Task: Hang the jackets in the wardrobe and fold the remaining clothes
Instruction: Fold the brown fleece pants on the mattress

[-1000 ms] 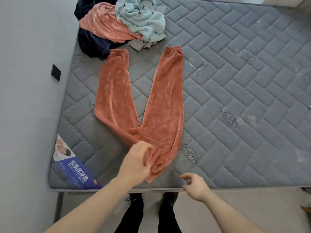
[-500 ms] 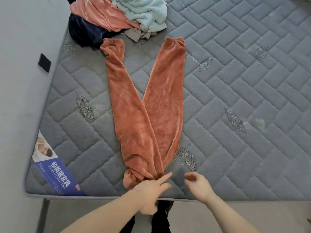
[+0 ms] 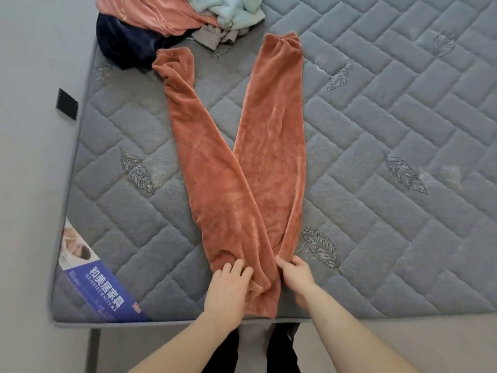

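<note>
Orange velvet trousers (image 3: pixel 242 168) lie flat on the grey quilted mattress (image 3: pixel 403 238). Their legs spread into a narrow V towards the far side, and the left leg overlaps the right near the waist. The waistband sits at the mattress's front edge. My left hand (image 3: pixel 230 286) presses flat on the waist's left part, fingers spread on the fabric. At the waist's right edge, my right hand (image 3: pixel 295 274) pinches the cloth between thumb and curled fingers.
A pile of clothes lies at the far left corner: a pink garment (image 3: pixel 150 14), a light blue fleece (image 3: pixel 231 9), a navy garment (image 3: pixel 123 47). A blue label (image 3: pixel 107 294) marks the front left corner. The grey wall (image 3: pixel 29 184) runs along the left.
The view has tilted down and closer. My left hand moved up onto the waist and flattened there. My right hand shifted left to the fabric's edge and took hold of it.
</note>
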Demonstrator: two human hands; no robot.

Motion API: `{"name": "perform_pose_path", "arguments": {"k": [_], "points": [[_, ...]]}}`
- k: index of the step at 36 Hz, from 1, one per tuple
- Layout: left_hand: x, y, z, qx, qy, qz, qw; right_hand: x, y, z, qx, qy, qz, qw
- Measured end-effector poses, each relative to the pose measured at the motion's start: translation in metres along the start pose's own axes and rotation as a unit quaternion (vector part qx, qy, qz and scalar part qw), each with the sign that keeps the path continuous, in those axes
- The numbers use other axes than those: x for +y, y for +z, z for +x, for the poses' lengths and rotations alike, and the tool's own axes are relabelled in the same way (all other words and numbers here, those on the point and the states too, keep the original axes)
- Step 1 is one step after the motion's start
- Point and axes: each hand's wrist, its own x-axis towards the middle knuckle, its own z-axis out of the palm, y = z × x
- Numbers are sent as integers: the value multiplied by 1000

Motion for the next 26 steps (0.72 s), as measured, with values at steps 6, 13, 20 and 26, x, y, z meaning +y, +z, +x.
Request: {"name": "perform_pose_path", "arguments": {"k": [6, 13, 20, 26], "points": [[4, -19, -4, 131, 70, -43, 988, 18, -34, -24, 54, -77, 61, 994], [30, -15, -27, 193, 155, -109, 963, 14, -84, -37, 157, -145, -180, 960], [32, -4, 10, -163, 150, -12, 975, -7, -62, -34, 206, -188, -209, 937], [1, -45, 36, -35, 20, -264, 964, -24, -30, -32, 30, -162, -255, 953]]}}
